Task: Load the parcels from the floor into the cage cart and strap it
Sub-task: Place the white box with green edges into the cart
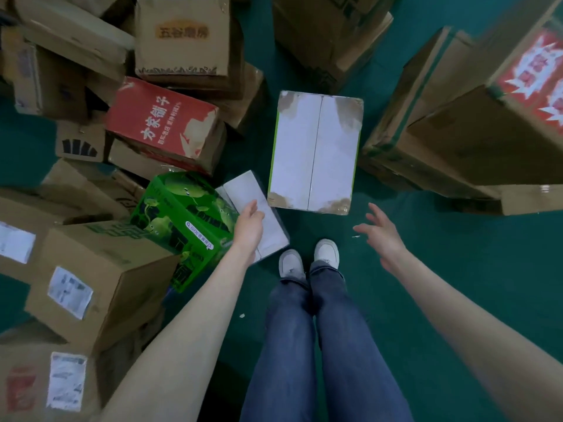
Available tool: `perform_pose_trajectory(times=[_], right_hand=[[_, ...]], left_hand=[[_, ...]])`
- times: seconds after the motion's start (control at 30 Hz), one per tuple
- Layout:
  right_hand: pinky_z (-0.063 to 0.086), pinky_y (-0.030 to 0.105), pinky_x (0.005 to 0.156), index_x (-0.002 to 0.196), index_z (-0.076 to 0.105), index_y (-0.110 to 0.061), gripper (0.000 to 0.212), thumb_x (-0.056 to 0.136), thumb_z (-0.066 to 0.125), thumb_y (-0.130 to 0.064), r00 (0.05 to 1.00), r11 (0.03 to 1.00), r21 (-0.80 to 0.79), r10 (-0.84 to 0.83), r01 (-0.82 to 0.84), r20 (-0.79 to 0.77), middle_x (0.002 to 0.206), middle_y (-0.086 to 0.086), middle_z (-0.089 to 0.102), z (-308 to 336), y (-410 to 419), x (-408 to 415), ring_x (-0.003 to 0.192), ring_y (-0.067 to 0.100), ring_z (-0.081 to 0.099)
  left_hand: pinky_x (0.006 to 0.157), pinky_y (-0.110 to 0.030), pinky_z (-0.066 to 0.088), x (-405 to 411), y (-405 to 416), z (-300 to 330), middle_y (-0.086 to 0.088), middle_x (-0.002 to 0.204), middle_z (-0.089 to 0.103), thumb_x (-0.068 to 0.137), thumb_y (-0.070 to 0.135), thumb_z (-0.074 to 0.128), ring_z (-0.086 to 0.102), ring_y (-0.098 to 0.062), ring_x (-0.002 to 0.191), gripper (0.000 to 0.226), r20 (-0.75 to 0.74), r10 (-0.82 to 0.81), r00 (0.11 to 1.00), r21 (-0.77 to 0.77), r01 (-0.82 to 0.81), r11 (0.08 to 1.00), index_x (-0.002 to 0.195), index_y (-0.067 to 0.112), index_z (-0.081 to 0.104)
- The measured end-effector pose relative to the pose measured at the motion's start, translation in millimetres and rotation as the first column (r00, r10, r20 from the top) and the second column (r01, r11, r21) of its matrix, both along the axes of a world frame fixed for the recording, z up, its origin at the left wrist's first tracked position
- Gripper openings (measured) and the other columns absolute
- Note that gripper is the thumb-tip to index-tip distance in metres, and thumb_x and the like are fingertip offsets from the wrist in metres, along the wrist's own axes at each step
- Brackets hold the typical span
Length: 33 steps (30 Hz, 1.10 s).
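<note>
Head view: both hands reach down, holding nothing, the left hand (248,226) with loose fingers over a green box (182,220), the right hand (382,233) with fingers spread. A white box (315,150) lies on the green floor (457,269) ahead of the shoes (307,258).

Glossy green carton (185,220), matt floor (457,269)

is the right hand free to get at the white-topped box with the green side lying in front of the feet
Probably yes: the right hand is open and empty, and only bare green floor lies between it and the near edge of the white-topped box.
</note>
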State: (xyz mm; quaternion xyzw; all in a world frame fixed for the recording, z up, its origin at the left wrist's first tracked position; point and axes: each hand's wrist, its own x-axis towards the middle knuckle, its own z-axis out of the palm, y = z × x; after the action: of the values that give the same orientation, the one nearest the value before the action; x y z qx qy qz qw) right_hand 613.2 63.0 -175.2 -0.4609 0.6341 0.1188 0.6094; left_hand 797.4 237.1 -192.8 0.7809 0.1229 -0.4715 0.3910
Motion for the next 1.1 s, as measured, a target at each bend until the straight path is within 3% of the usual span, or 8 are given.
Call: perform_pose_trajectory(times=[0.17,0.27,0.4,0.47,0.53,0.67,0.83,1.1], right_hand=[[0.026,0.04,0.115,0.157,0.02,-0.028,0.077,0.095,0.059,-0.007,0.999,0.999,0.03,0.032,-0.031,-0.035,0.162,-0.001,0.023,-107.2,-14.7,12.0,0.146,0.021,0.029],[0.026,0.04,0.118,0.158,0.015,-0.026,0.084,0.092,0.063,-0.008,0.999,0.998,0.054,0.022,-0.02,-0.031,0.162,-0.002,0.024,-153.7,-21.6,18.2,0.145,0.021,0.031],[0.037,0.04,0.106,0.151,0.027,-0.028,0.084,0.082,0.07,-0.004,1.0,0.995,0.104,0.012,-0.013,0.015,0.131,-0.009,0.057,-185.9,-24.7,18.9,0.123,0.015,0.052],[0.034,0.037,0.096,0.149,0.028,-0.031,0.08,0.086,0.064,0.003,0.998,0.993,0.119,-0.025,0.019,0.052,0.116,-0.017,0.057,-186.9,-22.3,21.9,0.11,0.009,0.053],[0.033,0.037,0.095,0.15,0.024,-0.031,0.082,0.088,0.062,0.005,0.995,0.993,0.109,-0.058,0.049,0.082,0.116,-0.017,0.056,-181.7,-18.6,24.0,0.11,0.009,0.053],[0.04,0.044,0.106,0.15,0.023,-0.027,0.086,0.085,0.06,0.014,0.986,0.994,0.069,-0.091,0.082,0.138,0.132,-0.001,0.058,-149.5,-22.5,22.2,0.126,0.024,0.055],[0.038,0.044,0.114,0.154,0.021,-0.028,0.094,0.083,0.061,0.018,0.978,0.999,0.035,0.01,-0.018,0.21,0.131,-0.005,0.057,-68.8,-31.2,14.6,0.126,0.019,0.054],[0.045,0.038,0.107,0.148,0.03,-0.026,0.082,0.084,0.063,0.013,0.943,0.995,0.009,0.093,-0.101,0.319,0.131,-0.002,0.061,127.1,23.5,-11.6,0.123,0.018,0.058]], left_hand=[[0.117,-0.031,0.021,9.9,-13.9,-107.4,0.001,0.161,0.024,0.103,0.011,0.035,0.025,-0.019,0.146,0.055,-0.021,-0.056,0.998,0.065,0.058,0.996,0.156,0.018,0.019],[0.119,-0.033,0.023,17.0,-24.2,-152.4,0.002,0.159,0.028,0.103,0.016,0.039,0.03,-0.02,0.144,0.058,-0.053,-0.078,0.996,0.045,0.081,0.996,0.157,0.021,0.017],[0.1,-0.022,0.035,18.1,-31.9,-182.2,0.004,0.137,0.053,0.1,0.011,0.041,0.049,-0.015,0.123,0.055,-0.062,-0.081,0.995,-0.006,0.081,0.997,0.152,0.023,0.031],[0.094,-0.023,0.036,15.6,-34.8,-182.7,0.003,0.131,0.055,0.1,0.009,0.041,0.05,-0.014,0.115,0.051,-0.041,-0.016,0.999,-0.017,0.015,1.0,0.149,0.022,0.036],[0.095,-0.029,0.038,12.0,-38.5,-176.2,0.0,0.128,0.055,0.102,0.012,0.04,0.049,-0.014,0.109,0.044,-0.034,0.078,0.996,-0.013,-0.078,0.997,0.145,0.021,0.04],[0.099,-0.032,0.045,2.7,-37.0,-144.2,-0.011,0.13,0.059,0.1,0.007,0.041,0.055,-0.016,0.104,0.041,-0.003,0.133,0.991,-0.061,-0.133,0.989,0.14,0.012,0.045],[0.109,-0.046,0.042,-22.1,-14.2,-65.9,-0.012,0.13,0.06,0.098,-0.005,0.039,0.057,-0.027,0.121,0.043,0.026,0.178,0.984,-0.122,-0.173,0.977,0.138,0.008,0.048],[0.112,-0.036,0.04,-46.0,44.9,150.7,0.0,0.137,0.058,0.102,-0.002,0.037,0.054,-0.018,0.127,0.048,0.068,0.262,0.963,-0.222,-0.242,0.945,0.144,0.02,0.046]])
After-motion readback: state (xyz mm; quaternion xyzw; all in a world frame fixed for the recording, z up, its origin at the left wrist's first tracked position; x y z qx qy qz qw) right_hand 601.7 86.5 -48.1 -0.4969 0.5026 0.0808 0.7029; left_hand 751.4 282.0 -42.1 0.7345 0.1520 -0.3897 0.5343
